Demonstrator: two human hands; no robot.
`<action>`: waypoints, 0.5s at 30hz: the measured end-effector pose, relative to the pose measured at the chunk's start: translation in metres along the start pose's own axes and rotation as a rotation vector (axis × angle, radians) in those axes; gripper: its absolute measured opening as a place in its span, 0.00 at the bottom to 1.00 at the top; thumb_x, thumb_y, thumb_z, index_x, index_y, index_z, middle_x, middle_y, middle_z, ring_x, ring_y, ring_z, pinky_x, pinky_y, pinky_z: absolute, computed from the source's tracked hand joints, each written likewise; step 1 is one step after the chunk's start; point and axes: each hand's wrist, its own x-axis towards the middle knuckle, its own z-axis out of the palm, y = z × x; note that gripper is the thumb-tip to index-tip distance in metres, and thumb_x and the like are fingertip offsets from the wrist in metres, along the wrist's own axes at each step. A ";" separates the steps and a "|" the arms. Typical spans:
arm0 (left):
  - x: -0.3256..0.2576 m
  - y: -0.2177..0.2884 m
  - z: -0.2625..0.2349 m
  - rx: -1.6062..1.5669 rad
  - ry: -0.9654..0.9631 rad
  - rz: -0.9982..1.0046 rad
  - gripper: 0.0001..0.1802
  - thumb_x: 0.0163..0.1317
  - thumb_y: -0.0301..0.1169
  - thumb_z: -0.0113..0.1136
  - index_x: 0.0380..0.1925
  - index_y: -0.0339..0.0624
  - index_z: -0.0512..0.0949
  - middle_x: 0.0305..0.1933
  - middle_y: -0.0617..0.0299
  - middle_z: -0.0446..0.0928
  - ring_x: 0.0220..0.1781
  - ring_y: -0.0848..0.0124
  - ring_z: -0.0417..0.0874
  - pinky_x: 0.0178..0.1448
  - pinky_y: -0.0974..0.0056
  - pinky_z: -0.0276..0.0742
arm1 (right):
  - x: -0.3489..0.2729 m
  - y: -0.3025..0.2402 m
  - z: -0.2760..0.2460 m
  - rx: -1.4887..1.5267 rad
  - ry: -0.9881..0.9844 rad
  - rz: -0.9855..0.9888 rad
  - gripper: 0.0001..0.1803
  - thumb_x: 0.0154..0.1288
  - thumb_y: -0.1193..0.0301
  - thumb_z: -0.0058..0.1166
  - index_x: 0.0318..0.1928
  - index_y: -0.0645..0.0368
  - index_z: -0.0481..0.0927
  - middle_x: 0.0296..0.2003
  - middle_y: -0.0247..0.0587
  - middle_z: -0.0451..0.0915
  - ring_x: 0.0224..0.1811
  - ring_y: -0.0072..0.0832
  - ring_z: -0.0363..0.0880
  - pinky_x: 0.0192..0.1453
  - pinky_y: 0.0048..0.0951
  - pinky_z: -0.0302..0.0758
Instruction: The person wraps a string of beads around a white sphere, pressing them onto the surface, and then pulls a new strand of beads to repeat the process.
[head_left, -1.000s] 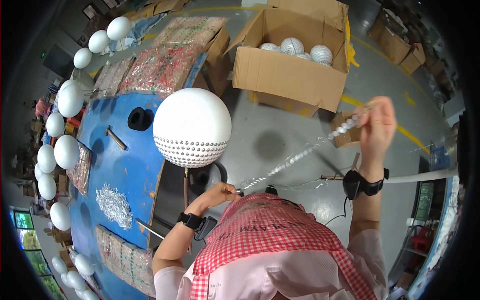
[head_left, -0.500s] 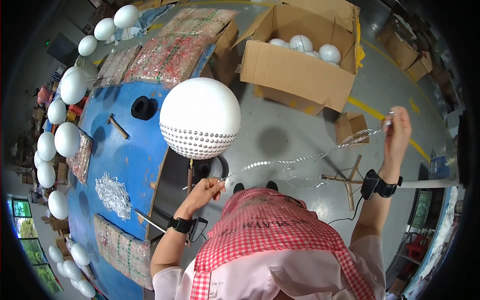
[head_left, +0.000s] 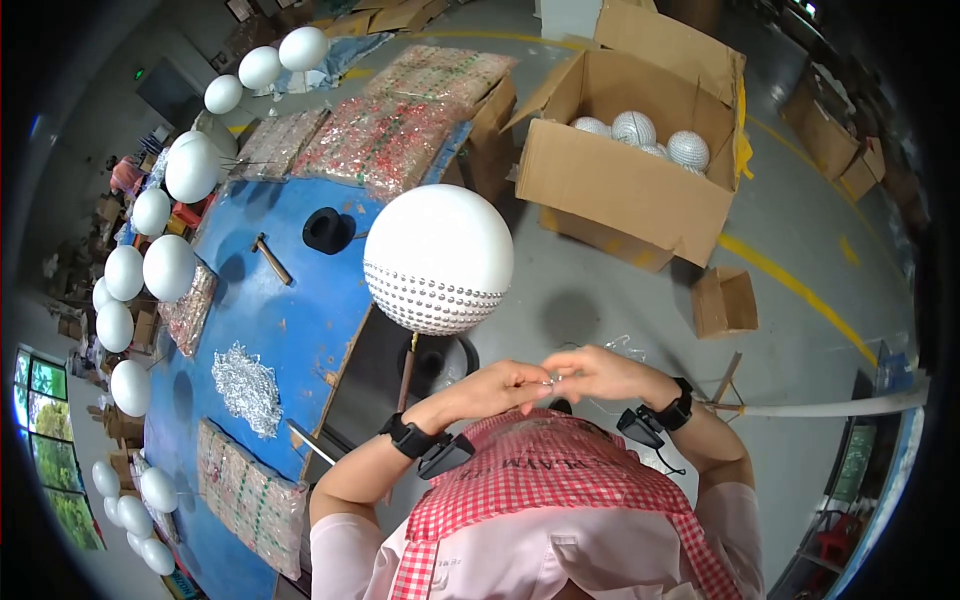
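My left hand [head_left: 485, 393] and my right hand [head_left: 605, 376] meet in front of the checked apron, fingertips pinched together. Between them shows a small shiny bit of the silver bead strand [head_left: 551, 382]; the fingers cover most of what they hold. A faint loop of strand hangs just beyond my right hand. Ahead and to the left stands a large white ball [head_left: 440, 235] on a stick [head_left: 408, 372]. Rows of silver beads cover its lower part, while its upper part is bare white. Neither hand touches the ball.
On the blue table [head_left: 300, 310] lie a heap of silver strands [head_left: 247, 390], a hammer [head_left: 272, 262], a black hat-like object [head_left: 327, 231] and wrapped packs [head_left: 250, 480]. White balls [head_left: 169, 268] line its far side. A carton [head_left: 620, 190] holds beaded balls; a small box [head_left: 727, 300] stands nearby.
My right hand has come in from far right to meet my left hand, which moved slightly right. The strand stretched between them has gathered near the fingers. The view has shifted a little.
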 end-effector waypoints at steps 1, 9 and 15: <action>-0.006 0.001 -0.002 -0.014 0.042 -0.024 0.15 0.69 0.38 0.49 0.44 0.40 0.79 0.22 0.71 0.71 0.26 0.82 0.67 0.31 0.74 0.63 | -0.003 -0.001 -0.009 -0.016 0.019 0.037 0.12 0.65 0.69 0.52 0.45 0.63 0.77 0.28 0.35 0.79 0.32 0.21 0.76 0.35 0.22 0.70; -0.069 -0.002 -0.018 -0.158 0.437 -0.103 0.12 0.66 0.34 0.54 0.44 0.39 0.80 0.25 0.72 0.76 0.27 0.84 0.70 0.32 0.76 0.66 | -0.018 0.007 -0.036 0.153 0.271 0.020 0.09 0.67 0.72 0.48 0.33 0.64 0.77 0.23 0.33 0.78 0.29 0.18 0.76 0.39 0.21 0.72; -0.090 -0.008 -0.027 -0.108 0.580 -0.026 0.11 0.65 0.31 0.55 0.43 0.38 0.81 0.28 0.69 0.78 0.29 0.83 0.72 0.33 0.75 0.69 | -0.026 0.013 -0.042 0.219 0.321 0.015 0.08 0.68 0.73 0.46 0.35 0.65 0.76 0.29 0.35 0.80 0.34 0.20 0.78 0.42 0.21 0.73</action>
